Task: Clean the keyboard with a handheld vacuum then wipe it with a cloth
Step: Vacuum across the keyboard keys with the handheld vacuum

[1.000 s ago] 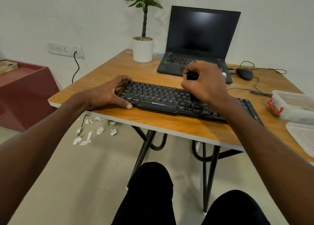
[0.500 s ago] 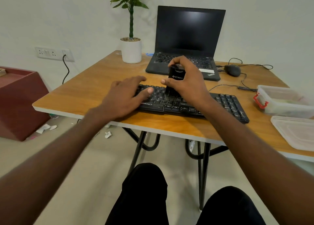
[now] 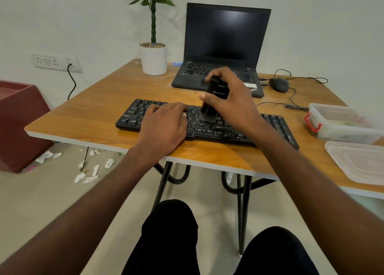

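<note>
Two hands on the job: right hand [image 3: 230,100] is wrapped around the handheld vacuum [image 3: 216,96], thumb on the near side, fingers curled over the top and far side. Vacuum stands roughly upright, tilted slightly, brush end down on the keys near the middle of the keyboard [image 3: 276,127]. Left hand [image 3: 166,125] lies flat on the left half of the keyboard, fingers relaxed and spread over the keys, pinning it down, gripping nothing. Both forearms reach in from the near edge of the table [image 3: 93,116].

Risks, my read:
- Left palm covers a big block of keys; that zone goes uncleaned unless the hand relocates.
- Too much tilt on the vacuum lifts part of the brush off the keys, so debris likely stays in the gaps.
- Pressing hard could snag or pop a keycap.
- Keyboard sits close to the near table edge; a hard pull toward the body could slide it off if the left hand lifts.
- Laptop [image 3: 224,46] sits just behind; a long forward stroke may clip it.

No cloth identifiable in view, so the wipe step isn't started.
</note>
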Demonstrator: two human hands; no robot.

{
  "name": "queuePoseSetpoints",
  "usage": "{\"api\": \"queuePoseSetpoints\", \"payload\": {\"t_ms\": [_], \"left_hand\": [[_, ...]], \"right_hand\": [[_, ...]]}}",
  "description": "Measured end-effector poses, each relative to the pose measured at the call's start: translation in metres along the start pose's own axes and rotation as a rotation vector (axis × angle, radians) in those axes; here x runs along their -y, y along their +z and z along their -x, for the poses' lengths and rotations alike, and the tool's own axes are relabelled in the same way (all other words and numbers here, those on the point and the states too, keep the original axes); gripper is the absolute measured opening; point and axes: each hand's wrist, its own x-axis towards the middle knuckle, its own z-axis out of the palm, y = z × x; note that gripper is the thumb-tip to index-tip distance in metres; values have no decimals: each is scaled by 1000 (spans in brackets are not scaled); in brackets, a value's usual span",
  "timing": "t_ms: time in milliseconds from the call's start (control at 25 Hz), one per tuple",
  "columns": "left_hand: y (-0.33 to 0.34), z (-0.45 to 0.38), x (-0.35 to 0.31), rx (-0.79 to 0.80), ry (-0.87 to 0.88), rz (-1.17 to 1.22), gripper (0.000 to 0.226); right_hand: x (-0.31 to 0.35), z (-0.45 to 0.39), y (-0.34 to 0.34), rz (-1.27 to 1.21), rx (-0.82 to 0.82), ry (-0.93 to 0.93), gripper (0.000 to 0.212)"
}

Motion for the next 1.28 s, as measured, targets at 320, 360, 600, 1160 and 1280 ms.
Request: {"api": "queuePoseSetpoints", "payload": {"t_ms": [320,360,600,1160,1280], "left_hand": [[-1,-1,-3,18,-33,10,40],[-1,0,-2,19,-35,9,40],[-1,0,-3,20,-30,0,40],[-3,0,-3,34,-43,-10,40],[-3,-1,-4,34,-44,-1,41]], "right_hand": [[-7,-2,-6,137,-18,-40,34],[-7,1,-4,73,3,-35,33],[-19,-3,-17,185,-128,168,31],[-12,9,-28,224,40,8,32],[-10,10,-32,119,19,4,32]]}}
